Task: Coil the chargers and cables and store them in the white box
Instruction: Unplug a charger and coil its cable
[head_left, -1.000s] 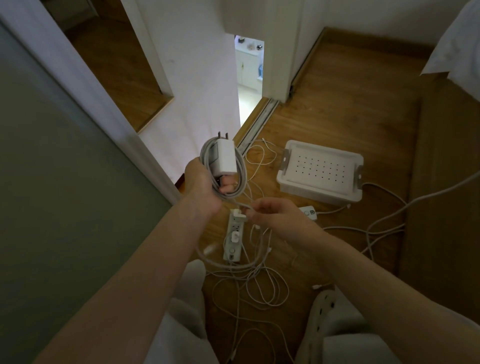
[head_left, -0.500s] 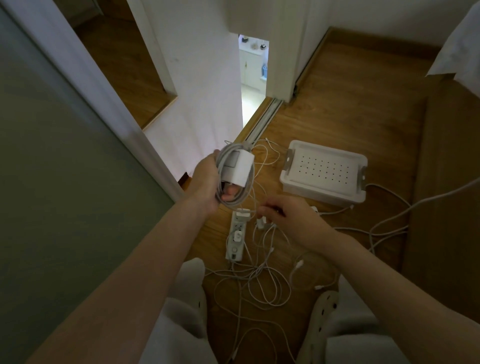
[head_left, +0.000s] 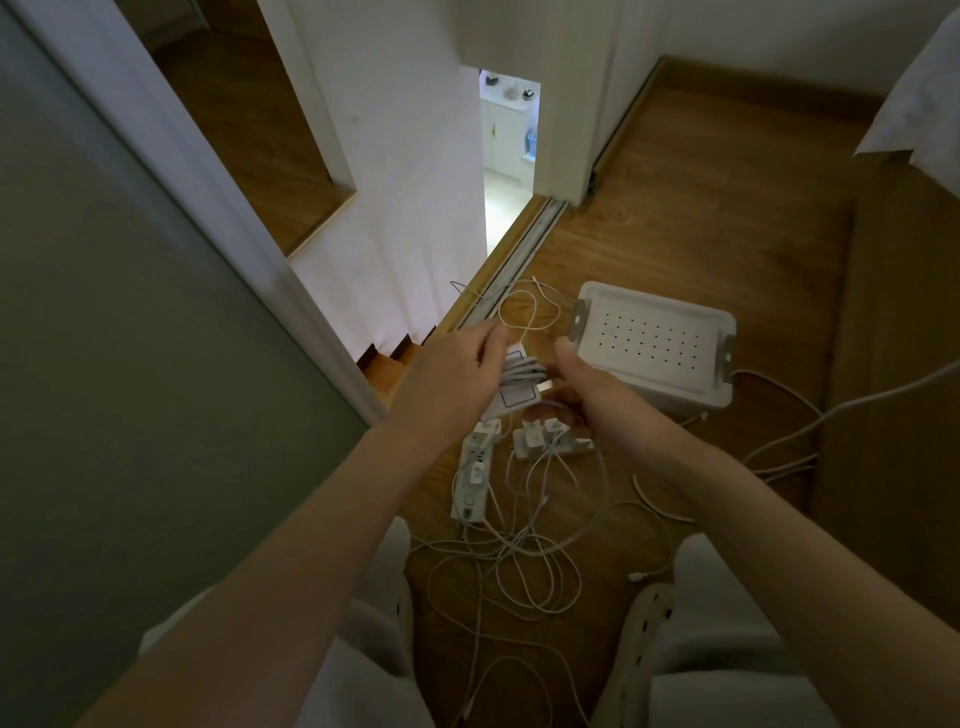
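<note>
Head view: left grip (head_left: 449, 387) is closed round the white charger (head_left: 511, 402), with its cable (head_left: 522, 371) coiled across the brick. Right grip (head_left: 589, 397) is curled against the coil's right side; can't tell if it pinches anything. Both are held above the floor (head_left: 701, 218), just left of the white box (head_left: 685, 395), which has its perforated lid on. Below the hands there's a power strip (head_left: 471, 480) with plugs in it and loose cables (head_left: 524, 556) tangled on the floor.
</note>
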